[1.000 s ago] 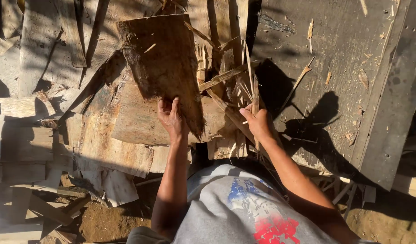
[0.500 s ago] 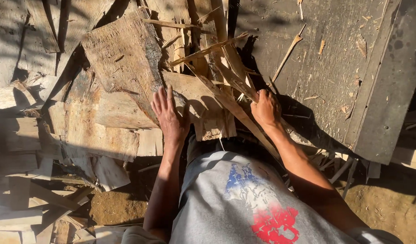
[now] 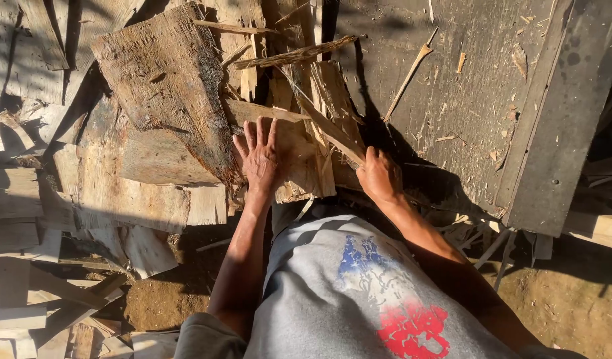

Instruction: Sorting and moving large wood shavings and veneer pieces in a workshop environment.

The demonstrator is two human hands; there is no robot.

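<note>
A heap of split, weathered timber lies in hard sunlight: rough-sawn, fibrous offcuts with torn, splintered ends. The largest piece, a broad grey slab [image 3: 166, 86] with coarse raised grain and a dark charred-looking edge, lies tilted at the far left, its long axis running from far left toward near centre. Just right of it sits a pale plank fragment [image 3: 299, 153], flat and lighter in colour, frayed along its near edge. The left hand [image 3: 259, 156] rests palm down on this fragment, fingers spread and extended away from the person, arm nearly straight; it presses flat and grasps nothing. The right hand [image 3: 379, 174] is clenched around the near end of a long wood splinter strip [image 3: 326, 126], knuckles uppermost, wrist bent slightly inward. That strip is thin, narrow and ragged; its long axis runs diagonally from the hand at near right up toward far left, crossing above the pale fragment and ending among upright shards at the centre of the pile. Another slender strip [image 3: 299, 54] lies crosswise farther off. To the right lies a wide dark board [image 3: 465, 86], smooth but scattered with chips, bordered by a darker plank [image 3: 558, 126]. Loose pale offcuts [image 3: 27, 292] litter the near left on bare earth [image 3: 572, 299].
</note>
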